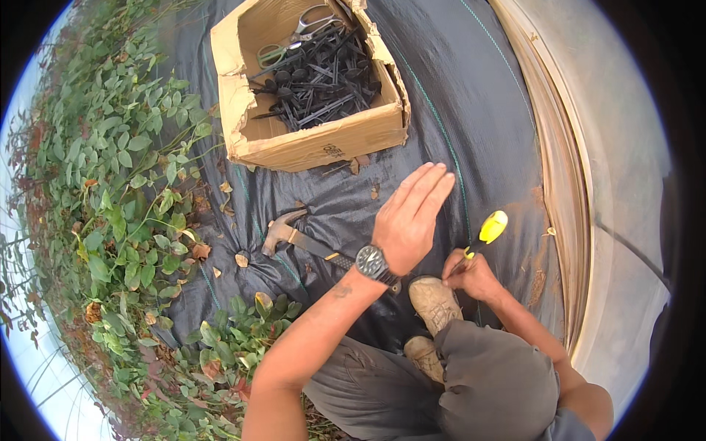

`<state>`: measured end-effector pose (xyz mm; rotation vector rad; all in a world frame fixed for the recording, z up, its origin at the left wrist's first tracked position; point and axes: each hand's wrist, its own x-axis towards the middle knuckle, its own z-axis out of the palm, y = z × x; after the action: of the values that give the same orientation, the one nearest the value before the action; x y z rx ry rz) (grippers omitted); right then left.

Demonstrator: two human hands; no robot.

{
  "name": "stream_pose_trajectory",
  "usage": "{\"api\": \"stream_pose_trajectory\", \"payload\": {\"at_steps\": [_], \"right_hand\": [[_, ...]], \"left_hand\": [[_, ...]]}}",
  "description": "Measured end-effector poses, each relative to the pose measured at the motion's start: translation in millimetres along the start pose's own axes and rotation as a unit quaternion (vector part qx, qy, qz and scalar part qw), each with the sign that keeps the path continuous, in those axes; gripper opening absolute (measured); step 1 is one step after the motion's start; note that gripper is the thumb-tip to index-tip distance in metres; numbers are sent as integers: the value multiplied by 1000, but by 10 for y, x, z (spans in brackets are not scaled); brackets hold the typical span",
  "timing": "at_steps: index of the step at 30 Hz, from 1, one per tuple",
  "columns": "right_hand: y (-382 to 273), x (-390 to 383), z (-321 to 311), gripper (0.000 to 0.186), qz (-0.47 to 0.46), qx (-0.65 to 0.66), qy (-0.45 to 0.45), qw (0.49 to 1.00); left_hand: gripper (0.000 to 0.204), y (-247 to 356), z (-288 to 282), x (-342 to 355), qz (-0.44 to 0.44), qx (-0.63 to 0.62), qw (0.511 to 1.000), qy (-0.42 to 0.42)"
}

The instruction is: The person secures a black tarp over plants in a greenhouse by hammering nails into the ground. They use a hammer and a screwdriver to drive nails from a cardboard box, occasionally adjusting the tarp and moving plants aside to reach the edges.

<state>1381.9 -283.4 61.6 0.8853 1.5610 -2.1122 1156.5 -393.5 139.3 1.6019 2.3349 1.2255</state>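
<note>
My left hand [408, 217], wearing a dark wristwatch [371, 261], is raised over the black ground sheet with its fingers stretched out flat, holding nothing that I can see. To its right, my right hand [471, 278] grips a slim tool [493, 227] with a bright yellow handle pointing upward, low beside my tan shoe [434, 301]. A claw hammer [298, 239] lies on the sheet to the left of my left hand, its grip partly hidden by my arm.
A torn cardboard box [316, 143] above holds several black plastic stakes [323, 84] and scissors [309, 22]. Leafy plants [125, 213] border the left side. The ground sheet [478, 110] runs to bunched pale plastic film [559, 169] along the right.
</note>
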Motion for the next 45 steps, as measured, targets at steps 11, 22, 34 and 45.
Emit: {"api": "stream_pose_trajectory", "payload": {"at_steps": [11,22,34,45], "right_hand": [[-423,59,-271,9,-171,107,214,956],[-706,78,-150,13,-261,87,155,949],[-1230,-20,-462,52,-304,115,124,937],[-1509,42,-276,53,-301,-27,158,940]], "left_hand": [[88,-176,1478,-404,-178,157,955,-179],[91,-318,1277,-340,-180,40,966,-179],[81,-165,1515,-307,-208,157,949,-179],[79,-186,1449,-286,-220,92,951,-196]]}}
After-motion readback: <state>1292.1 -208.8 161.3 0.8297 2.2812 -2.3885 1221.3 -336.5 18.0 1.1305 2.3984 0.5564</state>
